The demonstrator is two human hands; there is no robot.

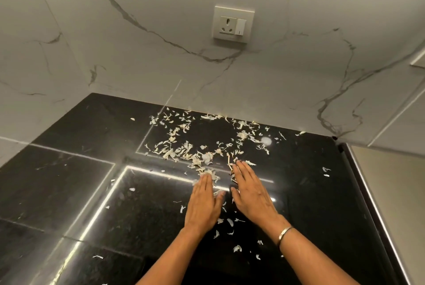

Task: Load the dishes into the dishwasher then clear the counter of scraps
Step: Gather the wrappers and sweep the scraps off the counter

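Note:
Pale dry scraps point(197, 146), thin peel-like flakes, lie scattered over the glossy black counter point(80, 169), thickest toward the back wall. More loose flakes lie between and below my wrists. My left hand point(203, 204) lies flat on the counter with straight fingers, its fingertips touching the near edge of the scrap heap. My right hand point(250, 192) is flat beside it, fingers straight and together, tips at the scraps. A metal bangle sits on my right wrist. Neither hand holds anything. No dishes or dishwasher are in view.
A white marble-pattern wall point(138, 54) closes the counter at the back, with a socket and switch plate point(233, 23) above the scraps. The counter's right edge point(358, 181) drops off to a beige floor. Ceiling lights reflect as bright lines on the counter.

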